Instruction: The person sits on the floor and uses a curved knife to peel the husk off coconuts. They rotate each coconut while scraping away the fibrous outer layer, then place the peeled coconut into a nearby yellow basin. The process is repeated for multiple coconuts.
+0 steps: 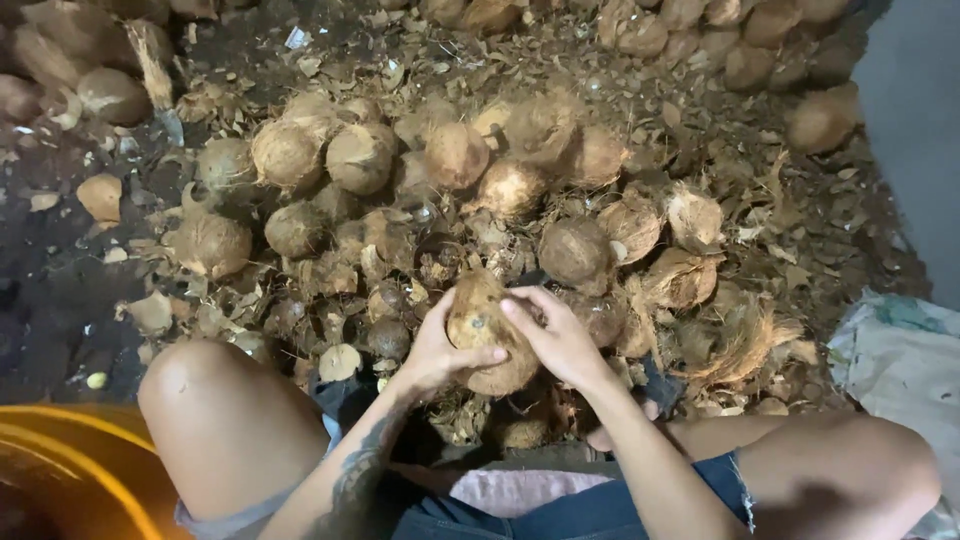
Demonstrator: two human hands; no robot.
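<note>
A seated person grips a husked coconut with both bare hands, low in the middle of the view, between two bent knees. The left hand cups the nut's left side, thumb laid across its front; the right hand closes over its upper right, fingers pressed to the brown, fibrous shell. The nut sits tilted, its pointed end upward, held just above the ground.

Ahead of the hands, a heap of coconuts spreads across the dirt floor, some round and pale, others still ragged with fibre. Torn husk scraps lie thick around the pile, densest toward the floor's right side. A second row of coconuts runs along the floor's far edge toward the top right corner, and a few more sit at the far left corner.

A yellow tub shows at the floor's near left corner, just beside the left knee. A pale woven sack lies at the near right edge. The person wears denim shorts, and a tattoo marks the left forearm.
</note>
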